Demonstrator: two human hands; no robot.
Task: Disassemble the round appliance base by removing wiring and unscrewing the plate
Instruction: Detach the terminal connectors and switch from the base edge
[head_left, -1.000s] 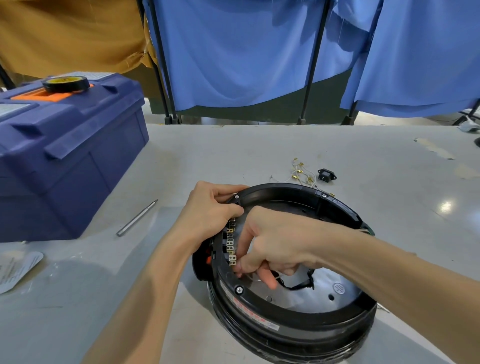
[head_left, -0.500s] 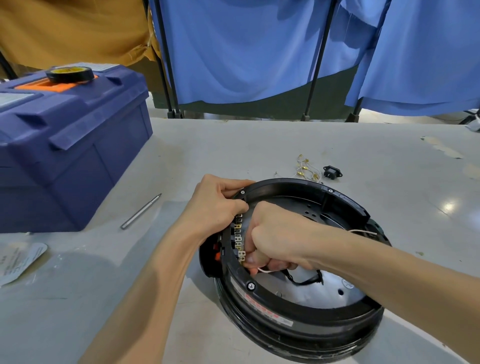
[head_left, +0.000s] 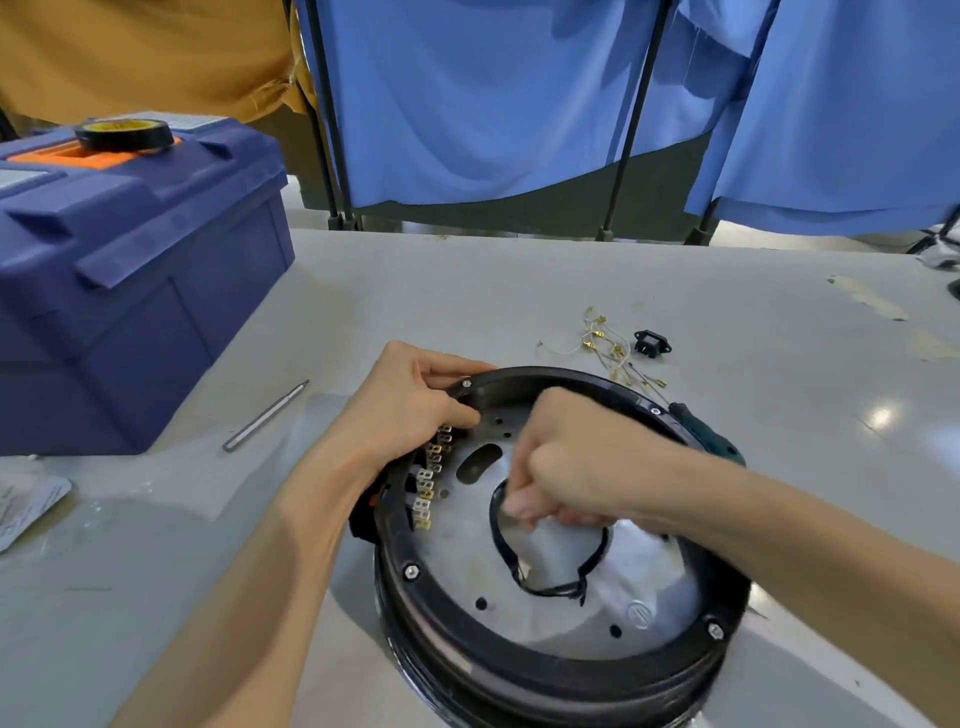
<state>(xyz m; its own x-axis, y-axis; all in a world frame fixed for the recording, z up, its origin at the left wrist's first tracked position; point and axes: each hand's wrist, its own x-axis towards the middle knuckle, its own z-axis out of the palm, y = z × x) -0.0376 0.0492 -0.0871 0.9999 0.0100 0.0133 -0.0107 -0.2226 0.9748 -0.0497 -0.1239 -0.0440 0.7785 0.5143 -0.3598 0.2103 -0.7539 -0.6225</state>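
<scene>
The round black appliance base (head_left: 519, 670) lies bottom up on the grey table, with a silver metal plate (head_left: 571, 618) screwed inside its rim. A row of brass terminals (head_left: 426, 488) runs along the plate's left edge. A black wire loop (head_left: 550, 590) circles the plate's centre hole. My left hand (head_left: 410, 405) grips the rim at the upper left, just above the terminals. My right hand (head_left: 576, 467) is a tight fist over the plate's centre, its fingertips pinching a thin wire at the top of the black loop; the spot is blurred.
A blue toolbox (head_left: 130, 291) with a tape roll (head_left: 124, 134) on top stands at the left. A metal rod (head_left: 265, 415) lies beside it. Removed wires (head_left: 602, 343) and a black socket (head_left: 652, 343) lie behind the base. A green tool handle (head_left: 711, 441) shows at the right rim.
My right hand has moved from the terminal row toward the plate's centre, pulling to the right. My left hand keeps its hold on the rim. The view has drawn closer.
</scene>
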